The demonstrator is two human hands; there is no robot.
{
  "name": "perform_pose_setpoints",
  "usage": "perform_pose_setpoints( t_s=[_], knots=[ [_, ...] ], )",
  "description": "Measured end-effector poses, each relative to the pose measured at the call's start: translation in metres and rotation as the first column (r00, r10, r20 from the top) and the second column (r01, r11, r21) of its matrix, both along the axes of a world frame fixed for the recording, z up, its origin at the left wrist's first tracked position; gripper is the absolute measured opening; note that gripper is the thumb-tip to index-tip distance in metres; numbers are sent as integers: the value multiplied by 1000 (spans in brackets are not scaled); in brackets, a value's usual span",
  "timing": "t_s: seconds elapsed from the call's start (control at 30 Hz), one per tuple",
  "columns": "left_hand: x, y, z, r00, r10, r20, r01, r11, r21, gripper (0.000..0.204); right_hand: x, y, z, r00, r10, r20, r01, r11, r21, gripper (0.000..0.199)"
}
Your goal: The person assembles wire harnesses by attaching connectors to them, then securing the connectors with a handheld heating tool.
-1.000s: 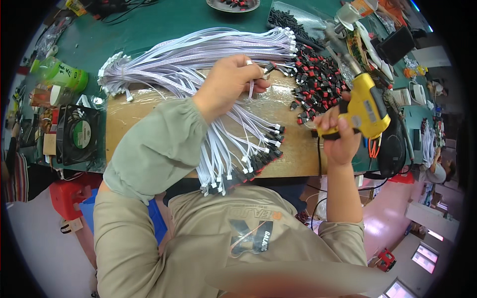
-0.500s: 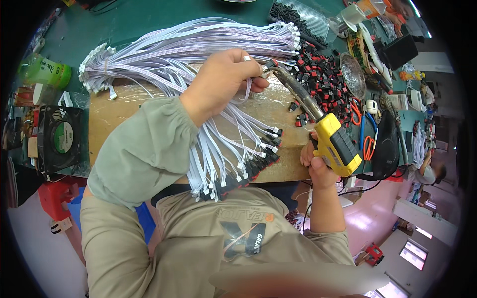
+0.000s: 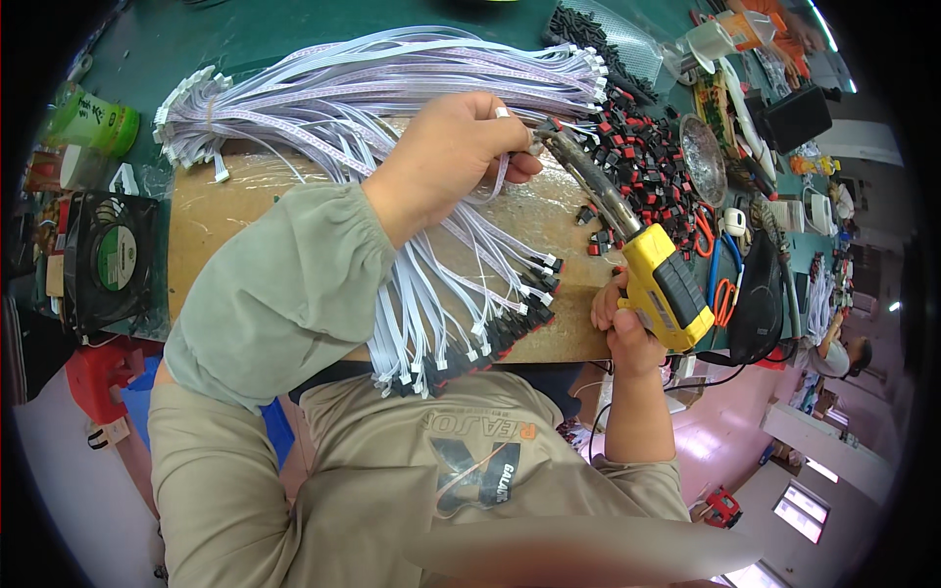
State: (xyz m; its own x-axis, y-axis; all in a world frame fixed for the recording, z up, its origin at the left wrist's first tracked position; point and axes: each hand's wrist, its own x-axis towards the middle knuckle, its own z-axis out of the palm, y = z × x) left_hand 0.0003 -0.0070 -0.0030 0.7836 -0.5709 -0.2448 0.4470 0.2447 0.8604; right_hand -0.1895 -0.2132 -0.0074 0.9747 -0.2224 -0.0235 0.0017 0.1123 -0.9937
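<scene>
Left hand (image 3: 453, 149) pinches one cable (image 3: 502, 186) end at gun (image 3: 627, 245) tip; right hand (image 3: 619, 318) grips the handle. Joining step; next needs steady tip contact.

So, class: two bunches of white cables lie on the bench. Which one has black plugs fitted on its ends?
The bunch nearest the person, fanned over the board's front edge below the left hand: its ends carry black plugs. The far bunch on the green mat ends in bare white connectors.
</scene>
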Motion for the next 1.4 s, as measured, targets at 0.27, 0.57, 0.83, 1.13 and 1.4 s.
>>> perform_pose_setpoints(
  t_s=[0.27, 0.57, 0.83, 1.13, 1.4],
  knots=[
    [0, 0, 0, 1000, 2, -8, -2, 1000, 5, 16, 1, 3, 3, 1000, 20, -13, -20, 1000, 8, 63],
    [1, 1, -1, 1000, 9, -17, -10, 1000, -23, 15, -2, 0, 3, 998, 39, 49, -39, 999, 7, 71],
    [2, 1, -1, 1000, 11, -17, -11, 1000, -11, 15, -1, 2, 4, 999, 28, 21, -26, 997, -74, 68],
    [0, 1, 0, 1000, 8, -20, -8, 1000, -11, 16, -10, -19, -9, 990, 128, 54, -117, 978, -174, 31],
    [1, 1, 0, 999, 13, -34, -14, 1000, -27, 16, -7, -13, -11, 999, 30, 17, -23, 952, -305, 59]
  ],
)
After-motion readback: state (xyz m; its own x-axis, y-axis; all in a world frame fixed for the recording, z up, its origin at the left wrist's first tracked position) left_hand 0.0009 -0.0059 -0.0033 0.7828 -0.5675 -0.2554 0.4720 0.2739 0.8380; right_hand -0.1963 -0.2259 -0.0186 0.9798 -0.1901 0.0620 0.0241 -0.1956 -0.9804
